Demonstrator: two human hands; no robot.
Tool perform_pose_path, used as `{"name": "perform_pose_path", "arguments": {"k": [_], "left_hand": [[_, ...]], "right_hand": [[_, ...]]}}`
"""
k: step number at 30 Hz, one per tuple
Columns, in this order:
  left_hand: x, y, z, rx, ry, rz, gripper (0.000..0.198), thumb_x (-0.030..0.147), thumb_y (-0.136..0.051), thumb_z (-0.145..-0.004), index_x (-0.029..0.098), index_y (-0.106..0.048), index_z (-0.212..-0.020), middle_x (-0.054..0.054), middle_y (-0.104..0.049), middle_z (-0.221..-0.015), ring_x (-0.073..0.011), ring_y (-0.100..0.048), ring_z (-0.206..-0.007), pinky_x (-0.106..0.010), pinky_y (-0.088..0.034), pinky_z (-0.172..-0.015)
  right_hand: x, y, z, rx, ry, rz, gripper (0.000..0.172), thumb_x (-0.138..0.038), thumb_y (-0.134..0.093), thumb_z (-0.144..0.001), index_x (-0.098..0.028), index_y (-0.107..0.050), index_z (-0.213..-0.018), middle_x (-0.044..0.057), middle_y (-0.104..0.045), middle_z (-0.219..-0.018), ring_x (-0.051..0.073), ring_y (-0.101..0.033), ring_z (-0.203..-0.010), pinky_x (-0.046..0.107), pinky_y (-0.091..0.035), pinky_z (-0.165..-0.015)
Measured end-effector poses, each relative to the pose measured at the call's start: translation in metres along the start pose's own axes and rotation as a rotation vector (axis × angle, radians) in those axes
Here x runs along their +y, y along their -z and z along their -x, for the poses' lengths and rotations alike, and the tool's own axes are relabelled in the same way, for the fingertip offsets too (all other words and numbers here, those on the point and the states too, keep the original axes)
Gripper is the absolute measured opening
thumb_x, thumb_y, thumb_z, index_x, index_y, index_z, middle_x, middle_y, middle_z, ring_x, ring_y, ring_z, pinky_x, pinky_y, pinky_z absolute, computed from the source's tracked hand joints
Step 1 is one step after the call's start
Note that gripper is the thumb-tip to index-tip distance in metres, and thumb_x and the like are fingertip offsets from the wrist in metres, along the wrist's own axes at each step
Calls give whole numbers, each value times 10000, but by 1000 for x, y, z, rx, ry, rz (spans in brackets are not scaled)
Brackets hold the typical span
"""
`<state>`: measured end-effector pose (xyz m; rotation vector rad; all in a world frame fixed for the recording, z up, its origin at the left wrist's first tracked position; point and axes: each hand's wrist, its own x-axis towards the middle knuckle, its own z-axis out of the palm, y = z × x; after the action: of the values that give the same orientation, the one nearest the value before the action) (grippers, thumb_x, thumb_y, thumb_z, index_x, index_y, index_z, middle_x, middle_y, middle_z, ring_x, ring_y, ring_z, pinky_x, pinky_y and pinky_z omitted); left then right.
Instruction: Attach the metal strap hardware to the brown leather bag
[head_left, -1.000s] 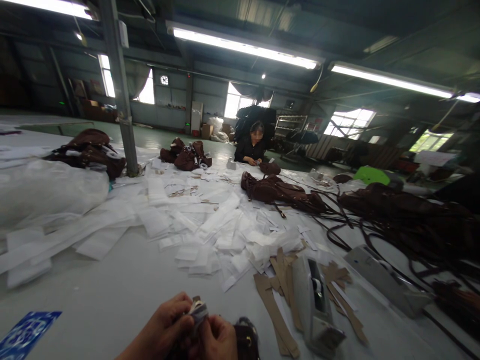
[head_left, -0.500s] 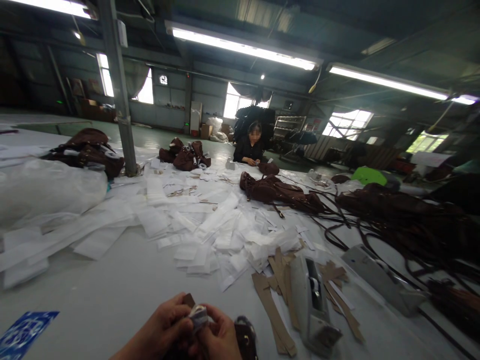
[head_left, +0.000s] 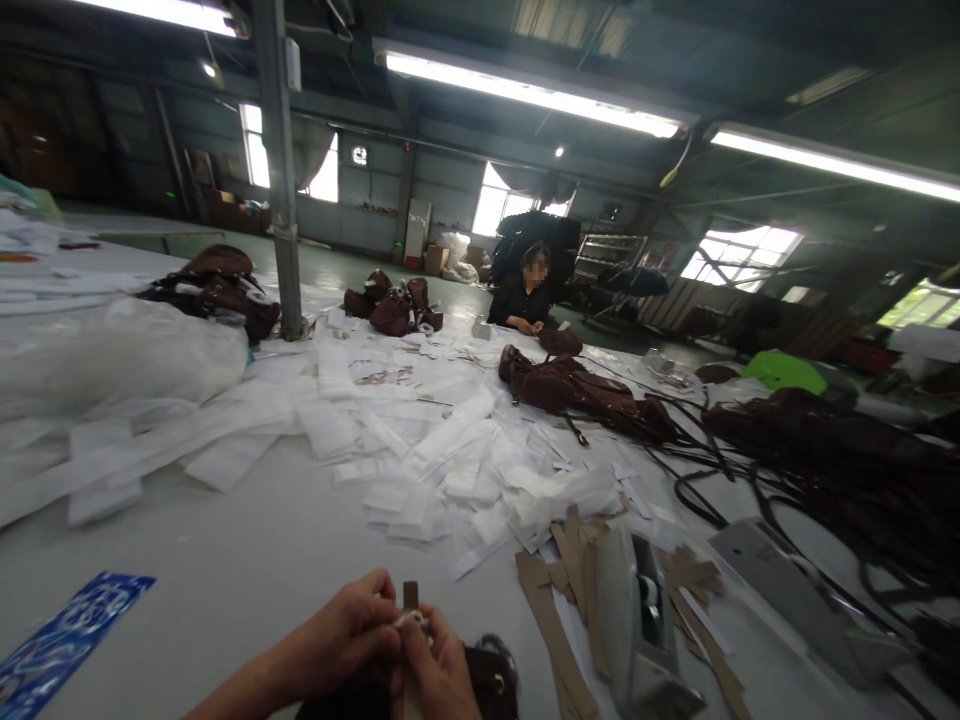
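At the bottom middle, my left hand (head_left: 358,632) pinches with its fingertips against my right hand (head_left: 441,668). Between them a brown strap (head_left: 410,594) stands up, its tip poking above my fingers. A small pale, shiny piece (head_left: 412,622), perhaps a buckle or wrapping, sits on the strap at my fingertips; its exact kind is too small to tell. My right hand is closed round the strap's lower part, thumb on top. Below and beside both hands lies a dark brown bag (head_left: 489,678) with a small gold-coloured fitting, partly hidden by them.
Right of my hands stand a grey tape dispenser (head_left: 619,610) and a second dispenser (head_left: 799,590), with brown paper strips (head_left: 546,610) around. White sheets (head_left: 450,470) cover mid-table. Brown bags (head_left: 585,385) lie beyond; a person (head_left: 525,295) works across. A blue patterned packet (head_left: 71,640) lies left.
The view has swung slightly left, so the scene sits further right. The grey-white piece at my fingers shows less now, and the brown strap tip stands more upright between my hands.
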<state>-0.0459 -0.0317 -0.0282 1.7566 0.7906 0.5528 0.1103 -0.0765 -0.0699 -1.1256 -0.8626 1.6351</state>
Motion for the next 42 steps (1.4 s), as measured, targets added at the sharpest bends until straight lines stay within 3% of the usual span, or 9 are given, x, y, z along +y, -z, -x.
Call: {"name": "perform_pose_path", "arguments": {"k": [4, 10, 15, 19, 23, 31, 37, 40, 42], "left_hand": [[-7, -6, -2, 99, 93, 81, 188, 310, -600, -808, 154, -616, -702, -23, -571, -887, -148, -579, -754, -222, -465, -648], [-19, -22, -3, 89, 180, 350, 300, 252, -545, -814, 223, -451, -1097, -4, -650, -903, -71, -521, -423, -169, -363, -374], [-20, -29, 6, 155, 71, 302, 516, 164, -490, -833, 342, -323, -1288, 13, -575, -1055, -78, -581, -549, -190, -443, -471], [-16, -28, 15, 194, -2, 64, 599, 119, -483, -844, 404, -296, -1337, 31, -575, -1091, -113, -591, -766, -271, -483, -763], [-19, -26, 13, 144, 39, 262, 449, 186, -514, -844, 328, -390, -1252, 14, -557, -1042, -92, -591, -617, -206, -478, -537], [-21, -17, -6, -9, 211, 416, 370, 505, -576, -828, 142, -562, -895, 18, -599, -564, -115, -546, -442, -170, -366, -386], [-19, -7, -5, 35, 165, 530, 305, 401, -690, -757, 155, -558, -880, 28, -613, -666, -81, -514, -463, -166, -364, -417], [-16, -1, -4, -35, 173, 569, 266, 370, -671, -782, 152, -575, -900, 31, -604, -664, -71, -506, -448, -163, -358, -412], [-14, 1, -4, -99, 167, 582, 263, 357, -685, -773, 154, -593, -913, 34, -599, -684, -65, -507, -452, -159, -366, -415]], "right_hand": [[21, -2, -6, 43, 53, -154, 573, -666, -696, -674, -153, -564, -894, -82, -484, -435, 42, -372, -330, 148, -287, -351], [17, 1, -2, -41, 59, -239, 525, -596, -706, -719, -157, -600, -985, -63, -521, -472, 82, -445, -355, 192, -357, -394], [15, 3, 1, -52, 44, -295, 509, -563, -732, -712, -172, -621, -1019, -50, -559, -528, 69, -451, -365, 178, -340, -392], [23, 1, 0, 17, 66, -383, 469, -509, -784, -681, -189, -632, -988, -11, -644, -678, 70, -529, -462, 172, -389, -454], [23, -1, 2, -25, 55, -455, 421, -507, -769, -701, -221, -596, -957, -1, -668, -719, 76, -549, -485, 178, -410, -473], [-2, -4, 10, -163, 104, 123, 546, -685, -611, -722, -191, -600, -955, -30, -564, -543, 55, -387, -344, 175, -281, -363], [-11, 18, 16, 85, 244, 552, 703, -501, -631, -764, -161, -431, -1345, -52, -548, -522, 134, -492, -437, 227, -399, -434], [-29, 36, 20, 179, 378, 773, 502, -405, -565, -841, -198, -510, -1295, 2, -636, -682, 169, -590, -591, 254, -472, -564], [-43, 39, 20, 34, 468, 874, 392, -325, -614, -811, -232, -607, -1192, 48, -677, -903, 203, -636, -792, 275, -499, -704]]}}
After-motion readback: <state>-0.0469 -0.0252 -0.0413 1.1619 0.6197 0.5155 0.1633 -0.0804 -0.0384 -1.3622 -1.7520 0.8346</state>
